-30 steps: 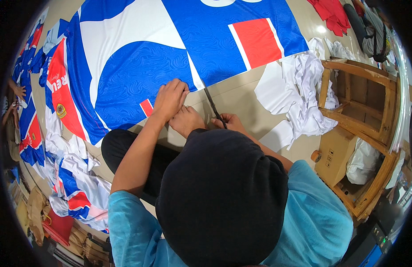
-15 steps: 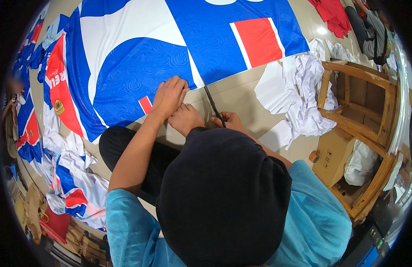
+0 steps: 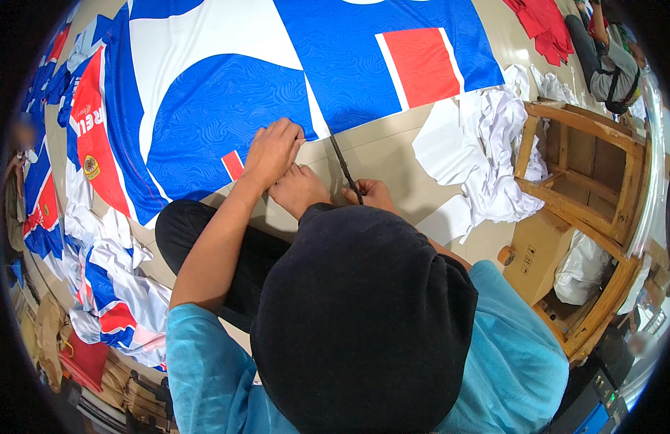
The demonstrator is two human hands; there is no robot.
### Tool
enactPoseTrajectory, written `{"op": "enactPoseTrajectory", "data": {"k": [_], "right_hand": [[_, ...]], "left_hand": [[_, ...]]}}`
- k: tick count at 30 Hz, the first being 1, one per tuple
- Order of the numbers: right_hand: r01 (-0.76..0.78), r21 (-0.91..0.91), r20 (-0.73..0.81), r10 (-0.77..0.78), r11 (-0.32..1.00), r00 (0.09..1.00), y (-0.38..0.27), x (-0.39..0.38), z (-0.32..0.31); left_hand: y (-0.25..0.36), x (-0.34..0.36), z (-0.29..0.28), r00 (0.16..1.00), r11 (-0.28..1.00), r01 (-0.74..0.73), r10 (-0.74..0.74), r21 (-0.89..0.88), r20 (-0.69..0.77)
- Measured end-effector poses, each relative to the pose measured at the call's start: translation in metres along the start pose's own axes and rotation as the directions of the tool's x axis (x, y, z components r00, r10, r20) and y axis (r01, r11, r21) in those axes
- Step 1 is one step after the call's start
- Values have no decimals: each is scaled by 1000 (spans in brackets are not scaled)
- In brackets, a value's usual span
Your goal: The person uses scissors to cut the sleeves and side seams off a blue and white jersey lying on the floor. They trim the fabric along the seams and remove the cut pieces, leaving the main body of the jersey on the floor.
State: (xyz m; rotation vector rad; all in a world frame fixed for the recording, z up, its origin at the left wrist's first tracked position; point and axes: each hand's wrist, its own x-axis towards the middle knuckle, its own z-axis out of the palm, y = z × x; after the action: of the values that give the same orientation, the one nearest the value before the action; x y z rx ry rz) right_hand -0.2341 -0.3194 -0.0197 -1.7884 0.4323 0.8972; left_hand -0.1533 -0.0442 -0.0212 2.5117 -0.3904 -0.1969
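A large printed cloth point(image 3: 226, 94), blue with white and red patches, spreads over the floor in front of me. At its near edge lies my left hand point(image 3: 275, 150), fingers bent and closed on the cloth. My right hand point(image 3: 372, 194) grips a long, dark pair of scissors point(image 3: 343, 165), seen almost edge-on. Their tip meets the cloth's edge beside a narrow white stripe. Part of the right hand's grip is hidden. Just below my left hand rests a bare foot point(image 3: 300, 189).
White cloth scraps point(image 3: 487, 159) lie to the right, against a wooden frame point(image 3: 609, 130) with a cardboard box point(image 3: 541, 253) beside it. More printed cloth point(image 3: 118, 296) is heaped at left. Another person point(image 3: 615, 72) sits at the far right, near red cloth point(image 3: 541, 29).
My left hand has shifted very slightly up and left. The scissors' tip stays at the cloth's edge, and the right hand has hardly moved. The whole view has shifted slightly.
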Motion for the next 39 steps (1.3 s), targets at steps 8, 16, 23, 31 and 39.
{"op": "enactPoseTrajectory", "data": {"k": [8,16,23,31,39], "right_hand": [[-14,-15,8,14,1000,1000,-4,1,-1],[-31,85,51,27,996,998,-30,11,0],[-14,71,41,11,997,999,-34,20,2],[-40,105,29,37,994,999,-40,21,5],[-21,100,28,18,995,999,-41,20,5]], "left_hand": [[0,-1,0,1000,1000,3,-3,-11,-8],[1,-1,-1,1000,1000,-4,3,-14,-15],[-1,-2,-1,1000,1000,7,-7,-31,-2],[-1,-2,-2,1000,999,12,-12,-30,13],[-1,-2,-1,1000,1000,7,-7,-22,3]]}}
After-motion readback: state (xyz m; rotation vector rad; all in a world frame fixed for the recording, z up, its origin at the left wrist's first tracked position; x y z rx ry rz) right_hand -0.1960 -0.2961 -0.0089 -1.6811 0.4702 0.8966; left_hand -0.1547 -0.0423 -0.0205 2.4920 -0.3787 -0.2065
